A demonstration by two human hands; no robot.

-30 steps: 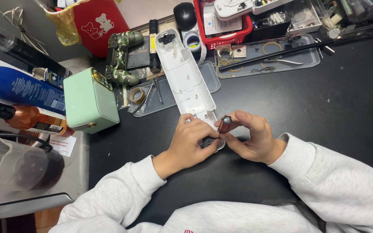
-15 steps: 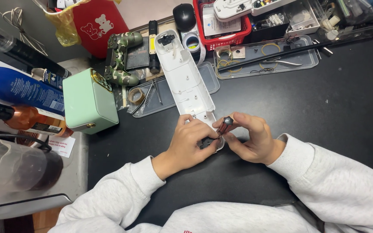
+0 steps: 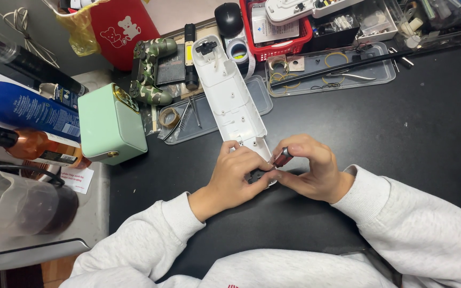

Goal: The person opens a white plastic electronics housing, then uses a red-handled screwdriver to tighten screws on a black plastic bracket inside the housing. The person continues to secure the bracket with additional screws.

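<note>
— Where's the work right now?

— At the near end of the long white plastic housing [image 3: 230, 96], lying lengthwise on the black counter [image 3: 401, 133]. The left hand [image 3: 236, 173] pins that end down, fingertips pressed onto it. The right hand [image 3: 308, 168] has its grip pinching a small red-handled tool [image 3: 283, 158], tip angled into the housing's end.

— Which step, would you say?

— Working a fastener or clip there, I'd judge — the tip itself is hidden. The next move calls for steady downward pressure, housing kept from sliding.
</note>
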